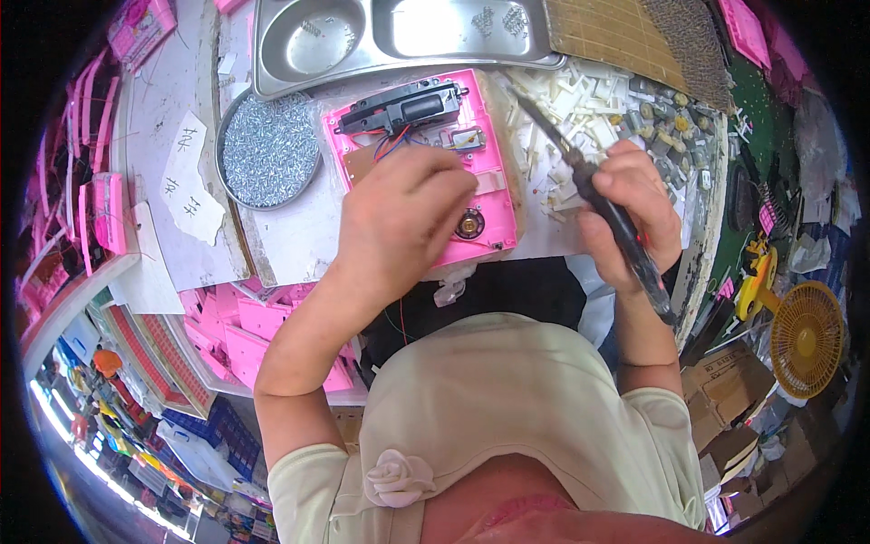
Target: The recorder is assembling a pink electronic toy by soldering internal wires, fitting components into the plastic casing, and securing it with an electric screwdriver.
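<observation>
Casing (491, 161), likely light and stiff, is best edge-held — tool (640, 258) gripped by right hand (649, 201), left hand (403, 210) curled, its hold unclear.

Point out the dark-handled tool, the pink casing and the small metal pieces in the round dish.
Dark-handled tool (634, 255): head view, on its handle.
Pink casing (499, 214): head view, on bare plastic.
Small metal pieces (270, 148): head view, middle of the pile.

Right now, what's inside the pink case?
The pink case holds a long black part, red and blue wires and a round disc. The left hand covers some of it, so I can't see what's beneath.
</observation>
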The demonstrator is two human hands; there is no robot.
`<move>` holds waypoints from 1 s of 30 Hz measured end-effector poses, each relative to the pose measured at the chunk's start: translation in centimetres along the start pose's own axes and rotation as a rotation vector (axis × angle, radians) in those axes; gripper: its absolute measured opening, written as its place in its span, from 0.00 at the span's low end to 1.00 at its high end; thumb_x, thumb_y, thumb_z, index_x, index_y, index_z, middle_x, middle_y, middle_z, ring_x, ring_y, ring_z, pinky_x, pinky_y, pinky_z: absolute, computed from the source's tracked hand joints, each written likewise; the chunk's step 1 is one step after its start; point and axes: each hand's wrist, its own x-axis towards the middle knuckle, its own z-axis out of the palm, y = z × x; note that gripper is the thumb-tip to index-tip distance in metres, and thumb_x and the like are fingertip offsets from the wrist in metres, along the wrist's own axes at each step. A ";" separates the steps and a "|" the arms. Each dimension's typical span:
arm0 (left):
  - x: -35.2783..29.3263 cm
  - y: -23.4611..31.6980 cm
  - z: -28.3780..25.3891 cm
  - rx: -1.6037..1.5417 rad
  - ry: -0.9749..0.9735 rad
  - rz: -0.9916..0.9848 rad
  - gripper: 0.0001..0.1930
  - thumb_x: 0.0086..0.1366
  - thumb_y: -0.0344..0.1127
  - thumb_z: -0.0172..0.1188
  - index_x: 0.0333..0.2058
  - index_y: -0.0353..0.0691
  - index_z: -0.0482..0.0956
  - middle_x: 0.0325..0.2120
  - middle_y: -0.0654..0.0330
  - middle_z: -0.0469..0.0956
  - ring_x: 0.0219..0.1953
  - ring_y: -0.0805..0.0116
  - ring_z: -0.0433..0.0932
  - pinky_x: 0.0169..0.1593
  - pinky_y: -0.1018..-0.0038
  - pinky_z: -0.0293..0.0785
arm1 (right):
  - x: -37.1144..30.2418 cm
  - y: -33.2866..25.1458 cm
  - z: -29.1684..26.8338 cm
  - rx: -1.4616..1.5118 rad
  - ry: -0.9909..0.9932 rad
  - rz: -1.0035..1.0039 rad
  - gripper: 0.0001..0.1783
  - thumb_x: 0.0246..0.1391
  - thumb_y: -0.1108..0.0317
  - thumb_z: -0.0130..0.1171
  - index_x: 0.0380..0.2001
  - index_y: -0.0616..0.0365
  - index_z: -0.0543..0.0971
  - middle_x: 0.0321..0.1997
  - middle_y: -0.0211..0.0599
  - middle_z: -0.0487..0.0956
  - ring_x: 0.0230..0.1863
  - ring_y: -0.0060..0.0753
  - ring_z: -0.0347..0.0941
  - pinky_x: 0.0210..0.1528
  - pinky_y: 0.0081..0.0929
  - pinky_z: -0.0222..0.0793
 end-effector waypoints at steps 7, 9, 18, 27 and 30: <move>-0.1 -0.2 -0.2 -0.240 0.023 -0.342 0.05 0.59 0.23 0.69 0.34 0.35 0.85 0.26 0.59 0.82 0.26 0.71 0.79 0.31 0.75 0.74 | 1.1 -0.2 6.0 0.120 0.055 0.149 0.29 0.47 0.84 0.68 0.55 0.57 0.79 0.39 0.42 0.81 0.37 0.42 0.79 0.39 0.29 0.76; -0.4 0.0 -0.2 -0.287 -0.013 -0.422 0.03 0.62 0.21 0.67 0.35 0.32 0.84 0.28 0.61 0.83 0.30 0.76 0.81 0.35 0.78 0.78 | 1.3 0.2 6.6 0.133 0.049 0.122 0.30 0.46 0.84 0.68 0.55 0.56 0.79 0.40 0.42 0.81 0.37 0.42 0.79 0.39 0.31 0.77; -0.7 -0.3 0.5 -0.298 0.085 -0.381 0.05 0.58 0.25 0.71 0.34 0.36 0.84 0.21 0.60 0.78 0.20 0.72 0.72 0.26 0.73 0.68 | 1.5 0.0 7.1 0.131 0.043 0.058 0.32 0.44 0.85 0.68 0.56 0.54 0.79 0.42 0.40 0.80 0.37 0.40 0.77 0.37 0.28 0.75; -0.4 -0.5 -0.3 -0.235 -0.004 -0.175 0.07 0.58 0.23 0.68 0.35 0.35 0.82 0.31 0.57 0.79 0.28 0.65 0.79 0.32 0.72 0.75 | 0.4 -0.7 2.8 0.082 -0.009 0.035 0.26 0.41 0.78 0.73 0.48 0.61 0.82 0.32 0.38 0.78 0.33 0.40 0.73 0.36 0.34 0.69; -0.4 -0.1 -0.9 -0.126 -0.076 -0.127 0.07 0.56 0.24 0.68 0.34 0.37 0.81 0.38 0.57 0.77 0.33 0.63 0.80 0.35 0.70 0.77 | -1.1 -0.3 -0.6 0.302 -0.013 0.172 0.17 0.45 0.76 0.68 0.41 0.66 0.82 0.26 0.37 0.76 0.28 0.35 0.67 0.33 0.31 0.61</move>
